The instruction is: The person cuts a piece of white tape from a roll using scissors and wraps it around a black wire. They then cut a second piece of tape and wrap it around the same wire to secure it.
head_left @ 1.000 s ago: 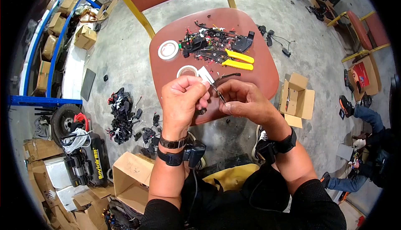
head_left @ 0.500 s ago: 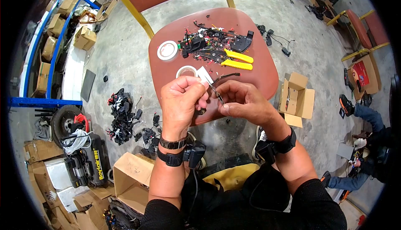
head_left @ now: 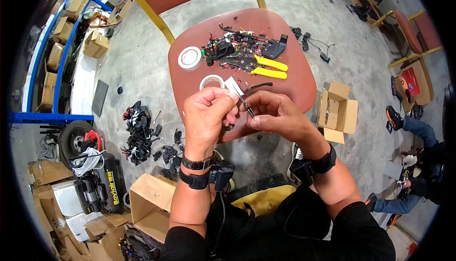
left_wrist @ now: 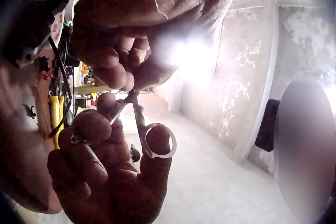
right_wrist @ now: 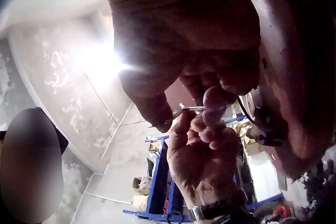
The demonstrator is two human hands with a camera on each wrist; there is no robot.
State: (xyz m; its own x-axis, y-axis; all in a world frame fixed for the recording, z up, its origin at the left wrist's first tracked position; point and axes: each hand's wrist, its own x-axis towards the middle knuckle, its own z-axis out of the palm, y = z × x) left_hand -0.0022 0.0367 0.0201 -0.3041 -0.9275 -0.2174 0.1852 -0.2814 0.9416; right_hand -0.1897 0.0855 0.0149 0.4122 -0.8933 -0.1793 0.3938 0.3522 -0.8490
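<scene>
The left forearm (head_left: 189,209) runs almost straight out from the near side; the right forearm (head_left: 339,187) slants in from the near right toward the far left. The left hand (head_left: 206,113) is turned to the right, thumb and forefinger pinched, the other fingers curled in. Just beside it, the right hand (head_left: 278,114) arches leftward with bent fingers. In the shadowed wrist views the two hands' fingertips seem to meet.
</scene>
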